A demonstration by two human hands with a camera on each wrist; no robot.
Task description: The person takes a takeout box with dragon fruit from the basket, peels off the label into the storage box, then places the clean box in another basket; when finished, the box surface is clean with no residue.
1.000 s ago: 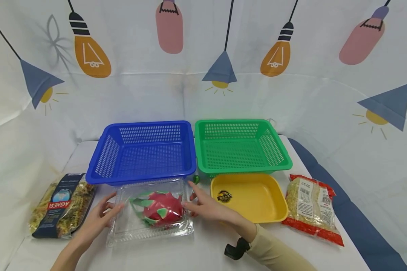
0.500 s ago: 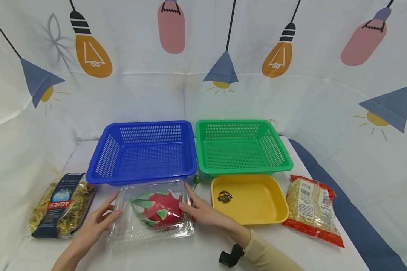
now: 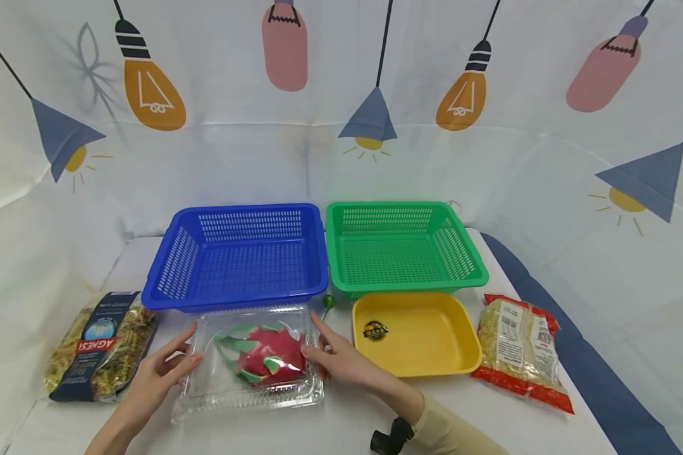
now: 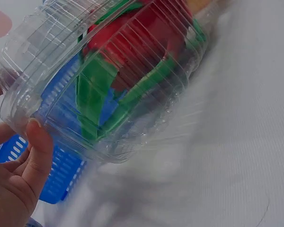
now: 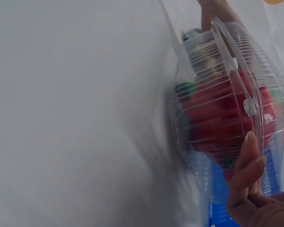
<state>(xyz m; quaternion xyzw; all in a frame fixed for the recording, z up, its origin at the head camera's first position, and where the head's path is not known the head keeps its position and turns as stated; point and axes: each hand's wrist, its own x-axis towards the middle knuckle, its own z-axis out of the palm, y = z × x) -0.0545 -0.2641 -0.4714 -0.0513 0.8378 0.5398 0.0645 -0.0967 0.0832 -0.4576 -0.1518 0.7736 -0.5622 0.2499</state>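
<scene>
Pinching a clear box (image 3: pixel 213 382) at either side, both hands (image 3: pixel 156 379) (image 3: pixel 341 359) frame the dragon fruit (image 3: pixel 276 355) inside.

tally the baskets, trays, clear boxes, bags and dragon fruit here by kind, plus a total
Baskets: 2 (blue perforated plastic basket, green perforated plastic basket)
Trays: 1 (yellow rounded rectangular tray)
Clear boxes: 1 (clear rectangular plastic box)
Bags: 2 (navy-banded clear plastic bag, red-edged clear plastic bag)
Dragon fruit: 1 (red-and-green dragon fruit, inside the box)
Total: 7

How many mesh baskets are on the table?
2: the blue basket beyond the clear container, and the green basket beyond the yellow tray.
</scene>
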